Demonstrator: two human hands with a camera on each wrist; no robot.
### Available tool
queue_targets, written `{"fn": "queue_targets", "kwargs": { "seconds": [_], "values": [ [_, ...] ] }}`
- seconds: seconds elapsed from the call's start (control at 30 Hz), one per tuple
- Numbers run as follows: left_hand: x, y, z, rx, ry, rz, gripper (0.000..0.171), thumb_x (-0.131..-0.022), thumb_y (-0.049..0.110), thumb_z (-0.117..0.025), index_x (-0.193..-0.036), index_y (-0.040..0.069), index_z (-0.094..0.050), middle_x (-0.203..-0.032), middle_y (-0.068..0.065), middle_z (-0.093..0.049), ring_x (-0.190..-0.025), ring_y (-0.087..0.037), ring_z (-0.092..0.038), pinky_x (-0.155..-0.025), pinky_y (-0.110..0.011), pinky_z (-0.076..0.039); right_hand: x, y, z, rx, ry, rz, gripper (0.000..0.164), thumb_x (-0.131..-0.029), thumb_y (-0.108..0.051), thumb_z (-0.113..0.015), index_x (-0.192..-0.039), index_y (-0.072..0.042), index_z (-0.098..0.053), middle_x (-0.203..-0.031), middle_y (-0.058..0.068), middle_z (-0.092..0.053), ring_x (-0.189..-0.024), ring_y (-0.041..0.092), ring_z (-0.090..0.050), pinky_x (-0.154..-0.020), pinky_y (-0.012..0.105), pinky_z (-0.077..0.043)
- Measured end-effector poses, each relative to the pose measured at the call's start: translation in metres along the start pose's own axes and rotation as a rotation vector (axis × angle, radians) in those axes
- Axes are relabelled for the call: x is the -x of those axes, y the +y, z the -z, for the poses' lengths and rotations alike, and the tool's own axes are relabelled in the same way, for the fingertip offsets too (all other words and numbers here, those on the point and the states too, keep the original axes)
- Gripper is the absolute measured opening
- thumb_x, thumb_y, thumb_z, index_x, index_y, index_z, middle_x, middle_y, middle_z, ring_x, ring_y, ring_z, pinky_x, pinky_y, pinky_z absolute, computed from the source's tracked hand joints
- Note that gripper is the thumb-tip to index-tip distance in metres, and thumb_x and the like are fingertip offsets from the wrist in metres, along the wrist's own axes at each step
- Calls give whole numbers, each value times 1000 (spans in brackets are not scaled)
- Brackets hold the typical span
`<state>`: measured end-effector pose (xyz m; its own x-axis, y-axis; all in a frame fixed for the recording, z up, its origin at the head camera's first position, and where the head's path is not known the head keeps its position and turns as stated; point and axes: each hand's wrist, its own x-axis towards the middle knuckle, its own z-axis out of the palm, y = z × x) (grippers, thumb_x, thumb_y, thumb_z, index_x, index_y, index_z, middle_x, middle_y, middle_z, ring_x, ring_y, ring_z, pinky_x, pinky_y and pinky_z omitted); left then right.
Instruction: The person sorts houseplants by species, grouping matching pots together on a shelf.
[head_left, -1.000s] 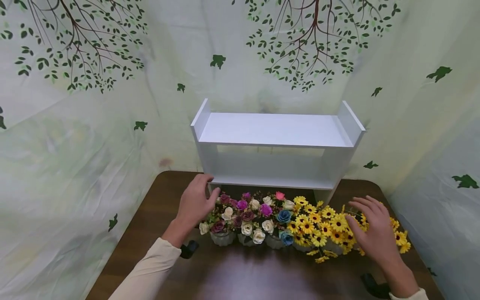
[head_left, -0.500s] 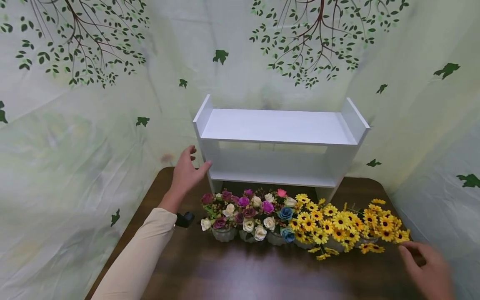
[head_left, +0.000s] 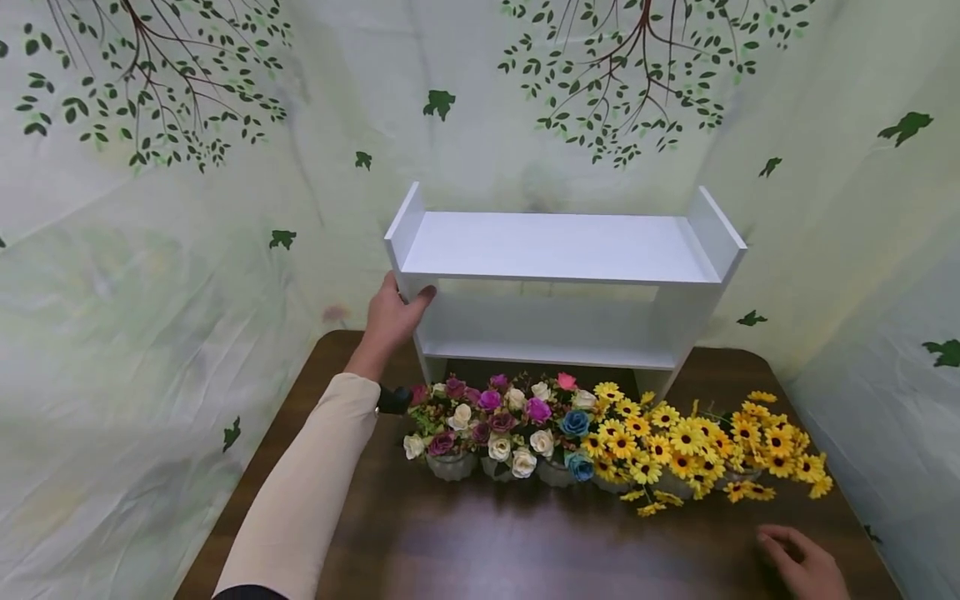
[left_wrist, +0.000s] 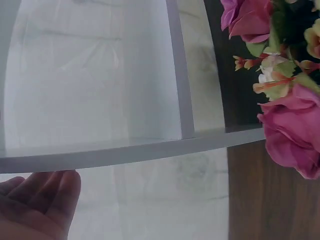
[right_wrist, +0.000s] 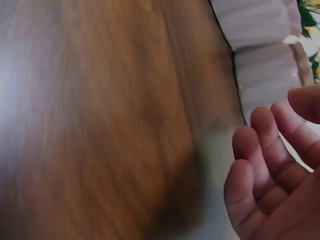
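Observation:
A white two-tier shelf (head_left: 555,246) stands on the brown table (head_left: 480,542) against the back. My left hand (head_left: 393,317) holds its left side panel (left_wrist: 125,154), with the thumb across the front edge and the fingers on the outer face. The left wrist view shows those fingers (left_wrist: 65,195) against the panel; the thumb is hidden there. Down at the table's front right, my right hand (head_left: 802,562) hovers or rests with loosely bent fingers, holding nothing. In the right wrist view its fingers (right_wrist: 242,185) have only air between them and the thumb.
Before the shelf runs a row of potted artificial flowers: mixed roses (head_left: 502,421) on the left, yellow daisies (head_left: 690,446) on the right. Their grey pots (head_left: 450,467) stand close together. A leaf-printed curtain (head_left: 345,100) surrounds the table.
My left hand has moved up and back from beside the roses to the shelf's left panel and taken hold. My right hand has drawn away from the yellow daisies toward the front right.

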<state>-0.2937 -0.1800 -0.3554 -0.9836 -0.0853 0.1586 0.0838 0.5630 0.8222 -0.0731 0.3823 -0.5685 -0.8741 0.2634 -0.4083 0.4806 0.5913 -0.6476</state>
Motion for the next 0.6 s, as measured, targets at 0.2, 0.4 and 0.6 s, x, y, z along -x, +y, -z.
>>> {"fn": "queue_targets", "kwargs": {
  "seconds": [0.2,0.4,0.6],
  "values": [
    [-9,-6,1,-23,-2,39,54,-103,35,-46,-149,8,-38,-150,-23,-46,-135,-41,-48,-107,-60,-42,-13,-21,-19,-30,20,59,69,-97,-51,-53,-136,7,-48,-135,33,-53,-107,39,-61,-80,45,-54],
    [-9,-13,-1,-22,-56,66,54,-105,35,-40,-153,11,-32,-152,-23,-42,-136,-41,-47,-108,-60,-41,-24,-34,-22,-58,56,10,82,-94,-55,-56,-139,10,-35,-139,38,-44,-119,52,-51,-83,52,-51],
    [-9,-15,-2,-21,-87,77,57,-105,34,-38,-156,13,-25,-155,-23,-39,-138,-42,-43,-109,-61,-39,-34,-43,-23,-119,29,-37,107,-90,-56,-60,-148,17,-7,-147,45,-26,-130,59,-36,-97,63,-42]
  ]
}}
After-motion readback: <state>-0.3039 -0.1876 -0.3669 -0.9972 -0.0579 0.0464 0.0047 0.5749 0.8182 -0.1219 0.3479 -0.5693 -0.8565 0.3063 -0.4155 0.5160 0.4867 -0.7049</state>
